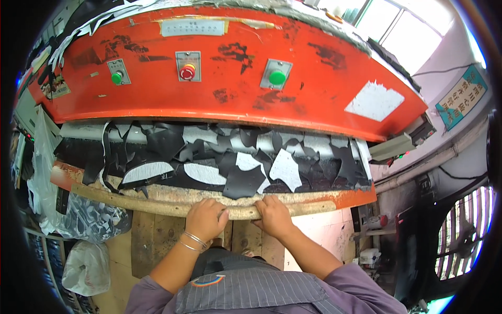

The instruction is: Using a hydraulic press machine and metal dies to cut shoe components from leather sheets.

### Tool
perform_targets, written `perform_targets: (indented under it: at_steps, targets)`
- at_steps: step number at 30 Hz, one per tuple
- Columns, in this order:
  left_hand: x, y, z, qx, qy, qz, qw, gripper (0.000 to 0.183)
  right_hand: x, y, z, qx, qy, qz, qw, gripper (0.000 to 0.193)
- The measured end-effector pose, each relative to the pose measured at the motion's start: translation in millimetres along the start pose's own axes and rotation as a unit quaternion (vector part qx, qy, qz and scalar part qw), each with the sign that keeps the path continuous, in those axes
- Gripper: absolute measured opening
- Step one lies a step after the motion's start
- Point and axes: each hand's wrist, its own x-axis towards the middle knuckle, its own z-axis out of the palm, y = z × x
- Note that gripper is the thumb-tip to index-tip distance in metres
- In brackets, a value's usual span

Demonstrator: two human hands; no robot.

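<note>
Both your hands, left hand [205, 219] and right hand [273, 215], are curled shut on the worn bar [172, 205] at the near edge of the press surface [350, 198], black scraps [243, 180] just beyond your knuckles, so you seem between cuts, needing one free hand next.
</note>
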Motion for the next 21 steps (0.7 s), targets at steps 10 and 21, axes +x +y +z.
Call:
perform_targets:
  at_steps: [10,21]
  targets:
    - [79,-13,-38,-0.063,-0.184,-0.065,0.979,0.023,91,37,-75,0.140,-0.269,0.029,0.952,0.051]
    - [312,-130,80,0.086,-0.018,-0.035,0.995,0.038,335,105,-8,-0.084,0.027,0.132,0.987,0.051]
